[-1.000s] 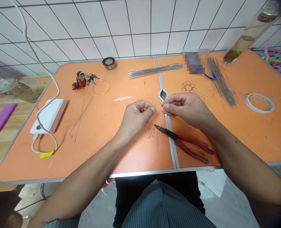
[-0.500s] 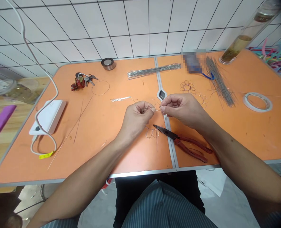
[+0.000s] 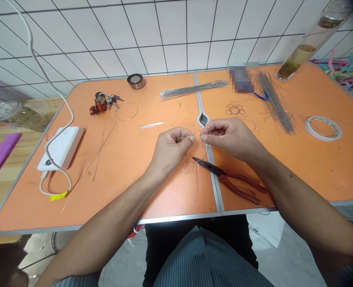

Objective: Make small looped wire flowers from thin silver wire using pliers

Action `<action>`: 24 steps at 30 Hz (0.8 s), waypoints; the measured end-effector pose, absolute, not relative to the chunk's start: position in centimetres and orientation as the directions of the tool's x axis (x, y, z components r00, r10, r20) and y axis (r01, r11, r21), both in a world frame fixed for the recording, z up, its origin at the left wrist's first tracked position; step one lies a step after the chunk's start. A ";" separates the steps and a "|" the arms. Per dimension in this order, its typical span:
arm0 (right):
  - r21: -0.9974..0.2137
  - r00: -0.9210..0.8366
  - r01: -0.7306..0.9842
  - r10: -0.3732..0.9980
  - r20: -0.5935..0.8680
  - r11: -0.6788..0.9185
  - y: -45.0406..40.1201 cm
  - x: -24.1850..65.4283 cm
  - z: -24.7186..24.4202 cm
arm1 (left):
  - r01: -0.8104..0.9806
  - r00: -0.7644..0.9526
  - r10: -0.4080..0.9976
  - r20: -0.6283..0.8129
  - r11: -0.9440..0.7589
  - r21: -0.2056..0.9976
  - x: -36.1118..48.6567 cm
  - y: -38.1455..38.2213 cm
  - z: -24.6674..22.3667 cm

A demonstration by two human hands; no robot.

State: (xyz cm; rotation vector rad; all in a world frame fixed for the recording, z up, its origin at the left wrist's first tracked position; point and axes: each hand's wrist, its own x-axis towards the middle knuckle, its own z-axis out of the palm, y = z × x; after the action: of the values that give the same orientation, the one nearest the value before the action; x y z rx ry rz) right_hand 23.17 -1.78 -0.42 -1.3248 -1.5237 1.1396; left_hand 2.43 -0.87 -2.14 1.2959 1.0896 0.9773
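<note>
Thin wire (image 3: 197, 134) bent into small loops spans the gap between my two hands. My left hand (image 3: 175, 145) pinches it between thumb and forefinger, the other fingers curled. From the opposite side my right hand (image 3: 224, 135) grips the wire in a pinch as well. Below them on the orange table, a looped wire piece (image 3: 191, 166) lies beside the tips of red-handled long-nose pliers (image 3: 230, 179). Whether it joins the wire in my hands I cannot tell. Flower-shaped wire pieces (image 3: 235, 108) rest past my right hand.
Wire bundles (image 3: 193, 89) lie at the back. Keys (image 3: 106, 100), dark tape (image 3: 136, 81), a white power bank (image 3: 61, 149) with a cable, and loose wires (image 3: 97, 153) are on the left. White tape (image 3: 323, 128) and a clear tube (image 3: 296, 61) stand right. A metal seam (image 3: 214, 171) splits the orange table (image 3: 152, 201).
</note>
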 end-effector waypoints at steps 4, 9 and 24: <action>-0.982 -0.203 0.185 0.977 -0.063 -0.025 -1.6 23.6 -0.7 | 0.020 0.232 0.970 -0.070 0.068 0.998 2.4 -0.9 -1.9; -0.988 -0.222 0.147 0.971 -0.086 -0.054 -1.5 23.7 -1.0 | -0.015 0.229 0.971 -0.076 0.081 0.997 2.5 -1.0 -1.7; -0.981 -0.168 0.194 0.984 -0.062 -0.028 -1.8 23.2 -0.6 | -0.044 0.255 0.961 -0.109 0.124 0.991 2.5 -0.8 -1.7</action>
State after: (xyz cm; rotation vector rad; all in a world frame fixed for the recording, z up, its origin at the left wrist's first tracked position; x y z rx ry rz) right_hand 23.23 -1.80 -0.63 -1.2981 -1.4612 1.2757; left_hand 2.53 -0.82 -1.74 1.1908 1.0323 0.9652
